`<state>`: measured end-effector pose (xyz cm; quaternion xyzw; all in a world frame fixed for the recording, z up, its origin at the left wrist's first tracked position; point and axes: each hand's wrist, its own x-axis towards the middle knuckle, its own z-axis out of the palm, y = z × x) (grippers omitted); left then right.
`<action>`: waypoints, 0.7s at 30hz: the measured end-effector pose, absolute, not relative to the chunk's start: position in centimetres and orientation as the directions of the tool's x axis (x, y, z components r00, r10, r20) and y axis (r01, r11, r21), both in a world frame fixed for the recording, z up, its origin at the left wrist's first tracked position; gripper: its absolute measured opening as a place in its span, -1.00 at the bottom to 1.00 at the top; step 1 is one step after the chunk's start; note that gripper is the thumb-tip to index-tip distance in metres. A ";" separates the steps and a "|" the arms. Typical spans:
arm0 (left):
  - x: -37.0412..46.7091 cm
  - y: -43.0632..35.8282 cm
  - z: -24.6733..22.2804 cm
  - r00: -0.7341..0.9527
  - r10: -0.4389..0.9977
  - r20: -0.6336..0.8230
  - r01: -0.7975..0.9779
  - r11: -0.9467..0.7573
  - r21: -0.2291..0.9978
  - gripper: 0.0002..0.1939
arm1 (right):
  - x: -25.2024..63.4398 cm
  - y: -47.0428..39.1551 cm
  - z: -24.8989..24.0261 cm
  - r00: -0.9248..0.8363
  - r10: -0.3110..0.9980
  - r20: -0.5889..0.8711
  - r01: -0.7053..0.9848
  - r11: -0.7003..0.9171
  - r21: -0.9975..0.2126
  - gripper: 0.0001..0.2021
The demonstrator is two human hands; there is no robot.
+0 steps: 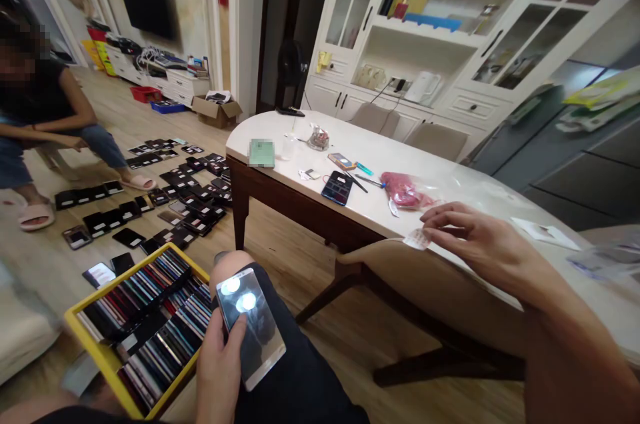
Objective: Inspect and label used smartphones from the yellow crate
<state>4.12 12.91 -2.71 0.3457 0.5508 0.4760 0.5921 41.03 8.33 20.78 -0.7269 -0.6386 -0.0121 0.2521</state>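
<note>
My left hand (223, 357) is closed around a smartphone (263, 337) held over my thigh, the thumb lying on its glossy face. Two bright light reflections show near the phone's top end. Out to the right, my right hand (465, 234) pinches a small whitish label (417, 239) with marks on it, above the back of a beige chair (380, 254). To the left of the phone stands a yellow crate (83, 337) packed with rows of phones on edge. A dark phone (337, 188) lies on the white table, beyond the chair.
The white table (460, 177) also bears a pink cloth-like bundle in plastic (403, 189), a pen (370, 181) and a green box (262, 153). Many phones (195, 194) cover the floor at left. Another person (55, 104) sits beside them. A cardboard box (215, 111) stands behind.
</note>
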 end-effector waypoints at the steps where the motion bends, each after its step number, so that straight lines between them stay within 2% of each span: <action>1: 4.1 12.9 -2.8 -0.054 0.944 -0.327 -0.192 0.311 0.931 -0.44 | 40.4 8.3 21.1 0.195 0.905 0.377 0.936 -0.057 -0.347 -0.56; 4: 3.8 12.5 -2.7 -0.069 0.944 -0.323 -0.224 0.301 0.927 -0.49 | 36.3 8.5 21.4 0.209 0.860 0.465 0.924 -0.017 -0.383 -0.67; 7: 3.6 11.9 -2.4 -0.068 0.950 -0.306 -0.239 0.282 0.929 -0.59 | 30.0 9.9 19.1 0.270 0.821 0.503 0.847 0.047 -0.530 -0.78; 10: 3.5 11.6 -2.2 -0.045 0.947 -0.317 -0.236 0.298 0.925 -0.67 | 23.7 11.8 13.7 0.262 0.910 0.322 0.632 0.091 -0.770 -0.77; 12: 3.4 11.6 -2.0 -0.023 0.942 -0.334 -0.247 0.319 0.915 -0.69 | 20.3 13.1 9.4 0.211 0.959 0.191 0.482 0.068 -0.873 -0.73; 16: 2.9 11.6 -1.4 0.025 0.924 -0.381 -0.313 0.370 0.875 -0.66 | 17.2 15.1 3.4 0.190 0.976 0.104 0.400 0.019 -0.916 -0.76; 21: 2.3 12.5 -1.4 0.028 0.896 -0.444 -0.358 0.423 0.832 -0.56 | 16.8 15.8 1.9 0.165 0.982 0.096 0.410 0.020 -0.912 -0.79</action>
